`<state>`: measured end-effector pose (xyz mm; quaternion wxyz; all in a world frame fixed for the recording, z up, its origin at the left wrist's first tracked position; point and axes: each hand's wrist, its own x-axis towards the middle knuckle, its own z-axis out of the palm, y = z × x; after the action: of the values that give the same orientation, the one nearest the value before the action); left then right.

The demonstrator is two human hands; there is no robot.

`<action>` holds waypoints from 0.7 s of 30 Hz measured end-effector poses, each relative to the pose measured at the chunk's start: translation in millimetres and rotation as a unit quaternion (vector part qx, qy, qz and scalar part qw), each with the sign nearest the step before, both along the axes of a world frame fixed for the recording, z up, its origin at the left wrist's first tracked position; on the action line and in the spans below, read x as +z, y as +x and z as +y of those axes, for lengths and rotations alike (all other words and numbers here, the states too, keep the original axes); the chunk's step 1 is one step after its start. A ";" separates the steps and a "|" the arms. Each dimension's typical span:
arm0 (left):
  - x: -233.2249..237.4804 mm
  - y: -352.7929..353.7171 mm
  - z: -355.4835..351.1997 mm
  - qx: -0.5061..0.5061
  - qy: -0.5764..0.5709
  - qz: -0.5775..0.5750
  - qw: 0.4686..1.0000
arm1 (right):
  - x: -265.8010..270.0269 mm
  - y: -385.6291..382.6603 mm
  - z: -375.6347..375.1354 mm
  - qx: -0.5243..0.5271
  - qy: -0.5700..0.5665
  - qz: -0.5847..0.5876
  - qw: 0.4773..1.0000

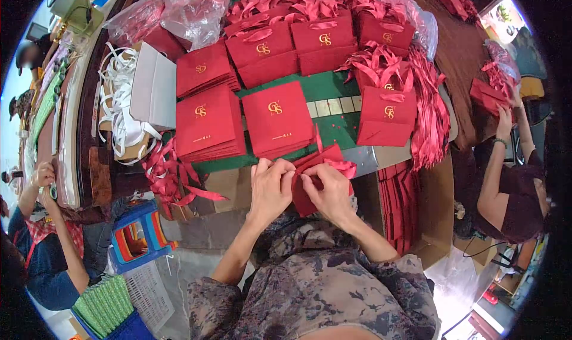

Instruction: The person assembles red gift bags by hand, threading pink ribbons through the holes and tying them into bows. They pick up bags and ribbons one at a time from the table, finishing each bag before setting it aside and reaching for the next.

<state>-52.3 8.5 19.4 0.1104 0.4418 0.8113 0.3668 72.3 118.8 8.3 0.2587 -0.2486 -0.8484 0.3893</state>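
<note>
A: Where is the red bag [302,202]?
B: Just before the chest, below the gold-stamped stacks [277,119]. The left hand [271,188] and right hand [331,192] pinch it, fingers closed, perhaps on its ribbon [344,167].

This was a small hand-assembly workshop for gift packaging. Flat red paper bags [277,119] with gold logos lay in stacks on a green-covered table [328,85]. Finished bags [322,39] with ribbon handles stood in rows behind them, and loose red ribbons [430,117] were heaped alongside. White cords [119,96] were piled at one side. A cardboard box [438,212] held more red stock. Other people [515,191] worked at both ends.
</note>
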 end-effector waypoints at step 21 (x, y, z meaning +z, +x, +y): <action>-3.3 0.1 3.4 0.019 0.021 -0.031 0.999 | 13.7 -3.5 1.2 -0.002 -0.095 -0.006 0.995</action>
<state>-52.3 11.9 16.1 0.1191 0.4168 0.8081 0.3988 68.8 120.0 22.0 0.2300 -0.2757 -0.8087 0.4659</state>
